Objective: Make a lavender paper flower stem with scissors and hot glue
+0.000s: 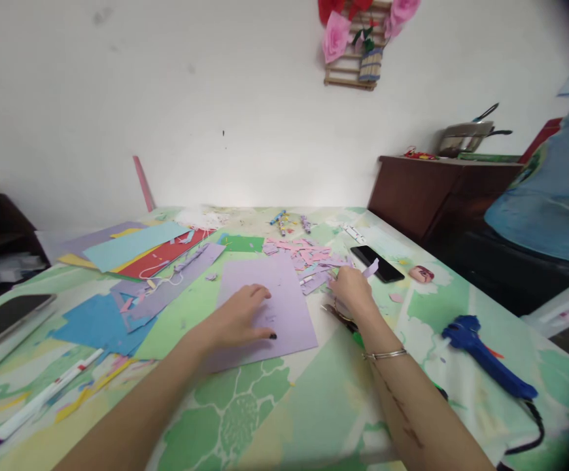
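A large lilac sheet of paper [289, 320] lies on the table in front of me. My left hand [245, 314] is over its left part, thumb and fingers apart, holding nothing. Right of the sheet, my right hand [350, 288] is at the edge of a pile of pink and lilac paper scraps [304, 252]; its fingertips are partly hidden, and what they hold is unclear. A lilac strip [371, 267] shows beside that hand. Scissors [336, 316] lie just below it, partly covered by my right wrist.
Coloured sheets [137, 245] and blue paper [101, 327] lie at the left. A black phone [377, 263] and a blue glue gun [490, 363] are at the right. A tablet-like device [4, 320] sits far left. A person [554, 176] stands at the right.
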`<move>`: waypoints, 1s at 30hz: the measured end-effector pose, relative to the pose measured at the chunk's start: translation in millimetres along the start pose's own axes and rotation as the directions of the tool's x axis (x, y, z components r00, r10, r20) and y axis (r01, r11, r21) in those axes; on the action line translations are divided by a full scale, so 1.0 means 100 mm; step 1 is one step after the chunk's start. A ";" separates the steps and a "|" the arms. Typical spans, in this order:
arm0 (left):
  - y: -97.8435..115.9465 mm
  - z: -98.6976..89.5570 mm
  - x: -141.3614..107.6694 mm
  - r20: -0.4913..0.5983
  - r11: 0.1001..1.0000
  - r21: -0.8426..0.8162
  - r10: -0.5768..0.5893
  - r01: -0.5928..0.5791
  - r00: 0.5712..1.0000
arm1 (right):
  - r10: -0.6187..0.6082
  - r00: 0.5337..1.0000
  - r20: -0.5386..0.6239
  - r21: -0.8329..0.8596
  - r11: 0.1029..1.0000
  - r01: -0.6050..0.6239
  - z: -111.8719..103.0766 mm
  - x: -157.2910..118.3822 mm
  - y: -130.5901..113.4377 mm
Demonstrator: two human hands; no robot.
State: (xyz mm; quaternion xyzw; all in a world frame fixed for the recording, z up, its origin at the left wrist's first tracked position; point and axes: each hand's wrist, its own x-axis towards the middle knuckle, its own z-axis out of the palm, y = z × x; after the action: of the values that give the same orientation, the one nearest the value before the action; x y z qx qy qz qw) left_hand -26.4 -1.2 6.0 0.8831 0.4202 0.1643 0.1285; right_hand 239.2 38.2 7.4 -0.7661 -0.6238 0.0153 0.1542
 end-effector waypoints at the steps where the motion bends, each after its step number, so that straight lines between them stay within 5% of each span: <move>1: 0.06 0.06 -0.01 0.007 0.999 0.053 0.011 -0.011 1.000 | -0.009 1.000 0.004 -0.007 1.000 0.009 0.00 0.00 -0.02; 6: 0.12 0.36 0.00 0.137 0.981 0.141 0.111 -0.131 0.984 | -0.129 0.992 -0.002 0.011 0.992 0.129 0.00 -0.12 -0.28; 10: -0.03 0.43 0.07 -0.136 0.999 0.030 0.024 -0.020 0.990 | -0.233 0.971 0.049 0.076 0.971 0.229 0.09 -0.31 -0.51; 18: -0.23 0.15 -0.08 -0.437 0.988 -0.021 -0.147 0.153 0.888 | -0.259 0.965 0.041 0.194 0.949 0.247 0.15 -0.46 -0.45; 21: -0.07 0.10 -0.37 -0.389 0.996 -0.011 -0.084 0.086 0.917 | -0.301 0.954 0.009 0.269 0.919 0.287 0.14 -0.54 -0.42; 24: 0.07 0.15 -0.69 -0.230 0.996 0.072 0.070 -0.055 0.971 | -0.332 0.943 -0.039 0.364 0.874 0.322 0.17 -0.65 -0.42; 30: 0.07 0.30 -0.89 -0.247 0.991 0.099 -0.067 0.094 0.967 | -0.335 0.924 -0.185 0.585 0.718 0.378 0.30 -0.72 -0.43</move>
State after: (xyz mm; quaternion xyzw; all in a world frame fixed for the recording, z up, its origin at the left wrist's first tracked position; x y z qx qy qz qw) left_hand -62.6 -77.8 -34.9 0.8443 0.4767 0.2424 0.0337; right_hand 176.3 -16.8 -22.2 -0.5404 -0.7152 0.1604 0.4132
